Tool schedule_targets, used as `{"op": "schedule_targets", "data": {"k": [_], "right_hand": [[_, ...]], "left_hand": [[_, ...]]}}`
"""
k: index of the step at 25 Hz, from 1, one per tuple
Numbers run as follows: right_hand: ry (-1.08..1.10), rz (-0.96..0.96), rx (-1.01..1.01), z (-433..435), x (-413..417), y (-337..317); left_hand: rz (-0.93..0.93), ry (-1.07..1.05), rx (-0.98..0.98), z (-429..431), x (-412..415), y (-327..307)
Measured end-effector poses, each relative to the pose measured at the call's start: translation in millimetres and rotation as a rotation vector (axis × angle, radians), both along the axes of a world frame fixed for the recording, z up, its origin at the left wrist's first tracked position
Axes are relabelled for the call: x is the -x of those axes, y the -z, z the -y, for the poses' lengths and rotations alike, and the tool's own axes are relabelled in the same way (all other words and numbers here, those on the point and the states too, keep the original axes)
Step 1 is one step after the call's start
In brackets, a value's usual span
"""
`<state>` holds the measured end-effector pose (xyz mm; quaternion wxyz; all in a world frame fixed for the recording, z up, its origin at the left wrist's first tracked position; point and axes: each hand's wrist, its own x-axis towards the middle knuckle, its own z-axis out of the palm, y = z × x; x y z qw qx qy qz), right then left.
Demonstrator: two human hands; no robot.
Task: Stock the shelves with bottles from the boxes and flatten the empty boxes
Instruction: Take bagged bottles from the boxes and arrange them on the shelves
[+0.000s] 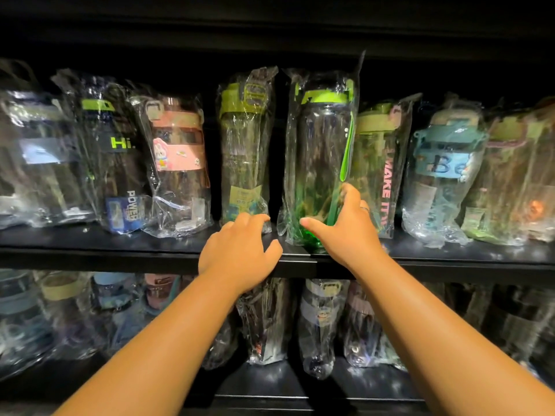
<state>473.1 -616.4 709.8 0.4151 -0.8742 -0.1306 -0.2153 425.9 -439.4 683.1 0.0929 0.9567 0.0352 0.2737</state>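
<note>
Reaching up from 7 o'clock and 5 o'clock, two bare forearms cross in front of the lower shelf, where a row of wrapped bottles stands in dim light. Beyond them runs the front lip of the upper shelf, a black board stretching from 9 o'clock to 3 o'clock.

The left hand lies over that lip, just off centre toward 7 o'clock. Its fingers are loosely bent and hold nothing. Its fingertips touch the crinkled wrap at the foot of a lime-lidded bottle, with the thumb apart from it.

Just beside it, toward 4 o'clock, the right hand grips the green bottle low down. The thumb lies across the front near the base, the fingers wrap round the right side, and one finger wears a ring.

The green bottle stands upright on the upper shelf, just off centre toward 1 o'clock and close to the front lip. It is sealed in a clear bag, with a lime lid on top and a green strap hanging down its right side.

Further along the same shelf toward 9 o'clock stand a pink bunny bottle and a black bottle marked "Hi.". Toward 3 o'clock a bottle lettered "MAKE IT" stands against the green bottle's bag, then a blue-banded bottle, all of them bagged.
</note>
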Motion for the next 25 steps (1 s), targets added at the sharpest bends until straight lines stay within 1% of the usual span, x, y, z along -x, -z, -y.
{"op": "schedule_targets", "data": {"k": [7,12,16,20,22,25], "right_hand": [[0.097,0.001,0.002,-24,-18,-3],[0.172,-0.002,0.070,-37,-28,-5],[0.213,-0.053,0.107,-43,-35,-5],[0.186,-0.118,0.120,-41,-30,-5],[0.174,-0.074,0.211,-32,-12,1],[0.219,0.128,0.458,-9,26,34]], "left_hand": [[0.007,0.005,-0.004,0,0,1],[0.002,0.006,-0.003,1,0,1],[-0.002,0.007,-0.003,0,-1,1],[-0.008,0.008,-0.014,-1,-1,1],[0.007,0.012,-0.004,-1,1,2],[0.145,0.024,-0.076,4,9,19]]}}
